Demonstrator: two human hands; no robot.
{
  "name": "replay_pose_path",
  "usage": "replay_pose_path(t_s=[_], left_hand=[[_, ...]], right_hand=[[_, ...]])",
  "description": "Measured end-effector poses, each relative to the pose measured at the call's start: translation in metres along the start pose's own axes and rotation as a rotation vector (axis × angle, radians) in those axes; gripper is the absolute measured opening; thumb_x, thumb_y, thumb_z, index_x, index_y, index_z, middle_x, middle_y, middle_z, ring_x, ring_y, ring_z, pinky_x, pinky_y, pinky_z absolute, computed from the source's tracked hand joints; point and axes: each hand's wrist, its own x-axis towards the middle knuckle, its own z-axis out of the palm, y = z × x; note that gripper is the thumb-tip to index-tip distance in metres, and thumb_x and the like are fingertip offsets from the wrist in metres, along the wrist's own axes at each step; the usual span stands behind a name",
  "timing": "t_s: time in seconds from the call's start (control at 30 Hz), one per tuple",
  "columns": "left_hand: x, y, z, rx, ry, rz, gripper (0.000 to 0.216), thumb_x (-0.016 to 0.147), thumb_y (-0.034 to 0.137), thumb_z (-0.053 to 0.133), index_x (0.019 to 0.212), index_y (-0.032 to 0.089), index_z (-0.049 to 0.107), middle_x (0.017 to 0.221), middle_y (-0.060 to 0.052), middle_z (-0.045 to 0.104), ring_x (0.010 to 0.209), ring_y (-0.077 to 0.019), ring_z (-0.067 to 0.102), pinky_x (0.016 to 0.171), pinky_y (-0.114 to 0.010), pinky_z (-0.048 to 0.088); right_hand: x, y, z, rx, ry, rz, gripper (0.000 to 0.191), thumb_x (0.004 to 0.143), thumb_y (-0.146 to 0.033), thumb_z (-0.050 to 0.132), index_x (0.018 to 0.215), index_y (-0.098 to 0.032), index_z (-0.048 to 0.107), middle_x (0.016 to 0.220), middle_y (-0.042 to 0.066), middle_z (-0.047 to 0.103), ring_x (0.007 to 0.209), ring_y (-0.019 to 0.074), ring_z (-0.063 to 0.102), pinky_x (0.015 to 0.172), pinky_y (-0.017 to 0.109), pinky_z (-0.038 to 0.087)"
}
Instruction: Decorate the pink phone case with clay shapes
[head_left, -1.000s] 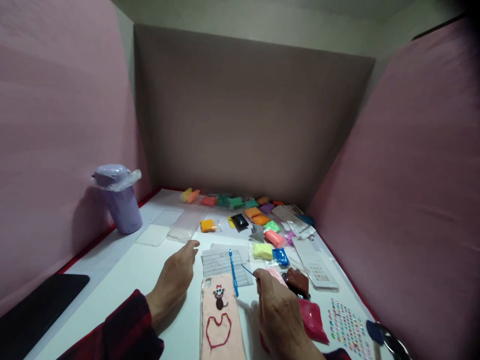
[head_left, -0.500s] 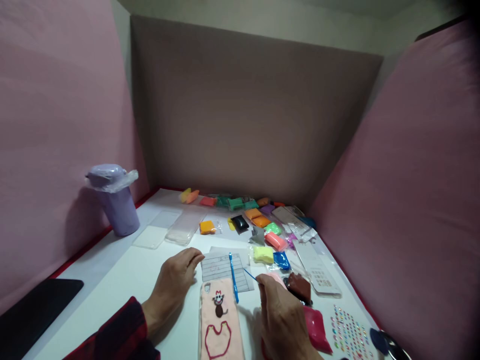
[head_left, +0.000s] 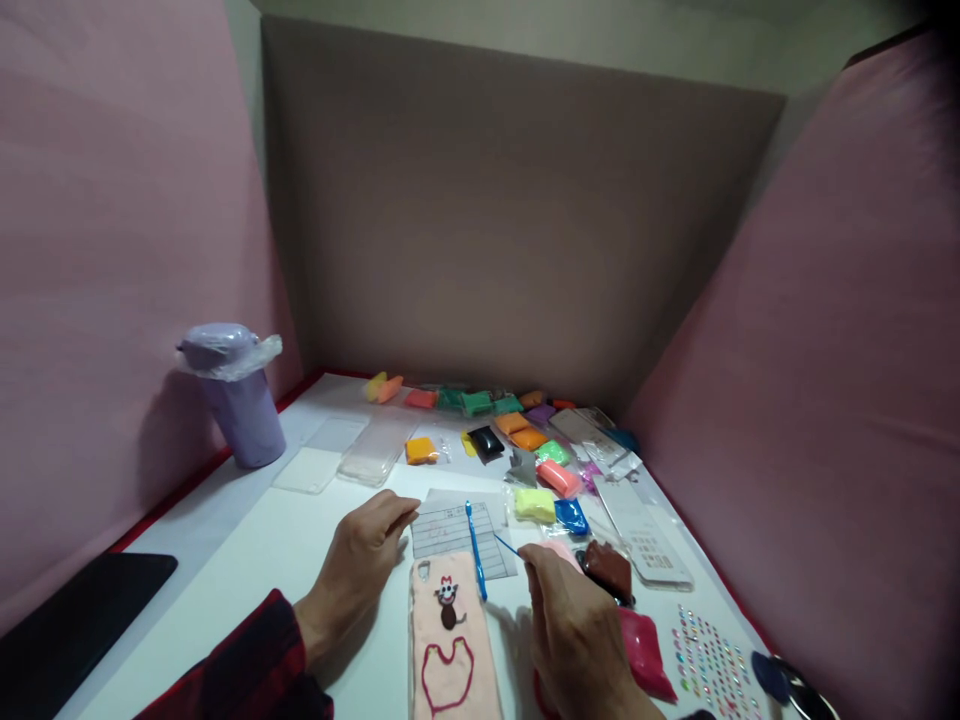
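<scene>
Legible wording: none that we can make out. White rectangular paper sheet with dark ruled lines (head_left: 439,535): we list small dark marks near its top edge and faint reddish marks at its left, all too small to read. Flat whitish rectangular case (head_left: 634,528): we list small tan marks towards its near end, likewise unreadable.
</scene>
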Motion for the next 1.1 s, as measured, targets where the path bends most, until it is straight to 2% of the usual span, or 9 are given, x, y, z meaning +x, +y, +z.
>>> replay_pose_path(t_s=[0.13, 0.23, 0.33, 0.6, 0.9, 1.1], left_hand=[[0.001, -0.001, 0.0, -0.013, 0.009, 0.029, 0.021, 0.085, 0.015, 0.048, 0.093, 0.017, 0.068, 0.079, -0.005, 0.068, 0.07, -0.0176, 0.064, 0.061, -0.028, 0.05], [0.0, -0.001, 0.0, 0.006, 0.043, 0.017, 0.014, 0.087, 0.018, 0.052, 0.084, 0.017, 0.066, 0.076, -0.004, 0.068, 0.066, -0.0173, 0.064, 0.061, -0.029, 0.049], [0.0, -0.002, -0.001, 0.025, 0.068, 0.034, 0.016, 0.089, 0.021, 0.054, 0.077, 0.017, 0.065, 0.072, -0.003, 0.067, 0.064, -0.017, 0.063, 0.061, -0.029, 0.049], [0.0, -0.007, 0.0, 0.054, 0.081, 0.127, 0.024, 0.085, 0.006, 0.044, 0.088, 0.017, 0.065, 0.079, -0.005, 0.061, 0.071, -0.0175, 0.061, 0.062, -0.028, 0.049], [0.001, -0.009, -0.001, 0.116, 0.098, 0.147, 0.025, 0.082, 0.005, 0.045, 0.091, 0.018, 0.064, 0.081, -0.005, 0.061, 0.073, -0.0182, 0.061, 0.063, -0.029, 0.049], [0.002, -0.007, -0.002, 0.136, 0.106, 0.161, 0.025, 0.084, 0.007, 0.045, 0.094, 0.018, 0.065, 0.082, -0.005, 0.063, 0.073, -0.0187, 0.062, 0.063, -0.029, 0.049]], right_hand=[[0.003, -0.002, -0.002, 0.001, 0.004, -0.009, 0.021, 0.095, -0.011, 0.038, 0.103, -0.018, 0.056, 0.07, 0.003, 0.062, 0.056, 0.0178, 0.061, 0.05, 0.026, 0.046], [0.005, -0.002, 0.0, -0.007, 0.029, -0.027, 0.02, 0.095, -0.012, 0.038, 0.102, -0.018, 0.056, 0.067, 0.002, 0.061, 0.053, 0.0175, 0.06, 0.048, 0.026, 0.043], [0.008, -0.001, 0.003, -0.022, 0.064, -0.058, 0.022, 0.095, -0.012, 0.035, 0.1, -0.016, 0.055, 0.064, 0.002, 0.06, 0.053, 0.0181, 0.06, 0.049, 0.026, 0.041], [0.009, 0.0, 0.003, -0.034, 0.093, -0.119, 0.023, 0.092, -0.01, 0.033, 0.1, -0.015, 0.055, 0.062, 0.002, 0.06, 0.05, 0.0178, 0.059, 0.047, 0.027, 0.037], [0.011, -0.005, 0.001, -0.011, 0.107, -0.076, 0.024, 0.096, -0.014, 0.032, 0.095, -0.016, 0.056, 0.061, 0.002, 0.06, 0.051, 0.018, 0.058, 0.049, 0.028, 0.035], [0.009, -0.005, 0.001, -0.012, 0.056, -0.034, 0.025, 0.095, -0.011, 0.032, 0.095, -0.016, 0.057, 0.064, 0.003, 0.061, 0.054, 0.0178, 0.058, 0.052, 0.028, 0.035]])
